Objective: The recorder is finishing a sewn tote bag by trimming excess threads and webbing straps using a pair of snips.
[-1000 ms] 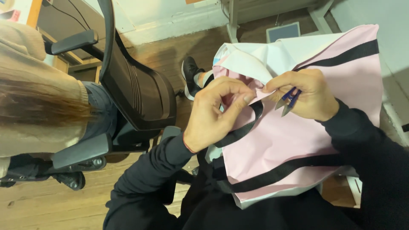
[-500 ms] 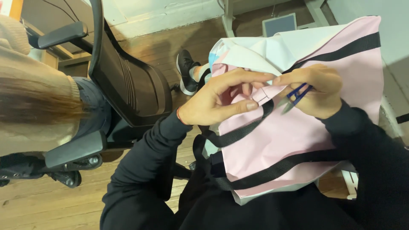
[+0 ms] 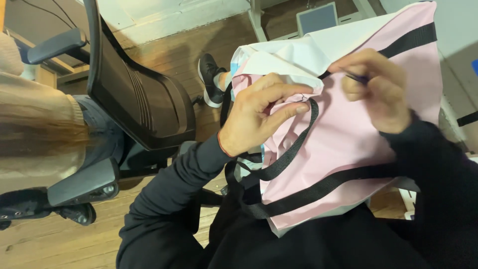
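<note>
A pink fabric bag [image 3: 348, 134] with black webbing straps [image 3: 294, 149] and a white lining lies across my lap. My left hand [image 3: 256, 117] pinches the folded white and pink edge near the top of a strap, thumb and fingers closed on the cloth. My right hand [image 3: 378, 89] is curled just to the right, over the pink fabric, holding a small blue tool [image 3: 357, 78] that is mostly hidden by the fingers. Both arms wear dark sleeves.
A black office chair [image 3: 139, 99] stands to the left, with another person seated beyond it at the far left edge. A dark shoe [image 3: 209, 79] rests on the wooden floor [image 3: 59, 239]. Metal table legs and a grey pedal [image 3: 316, 17] are at the top.
My left hand has opened its pinch a little and shifted along the folded edge. My right hand has moved up and turned, so the blue tool is now mostly hidden.
</note>
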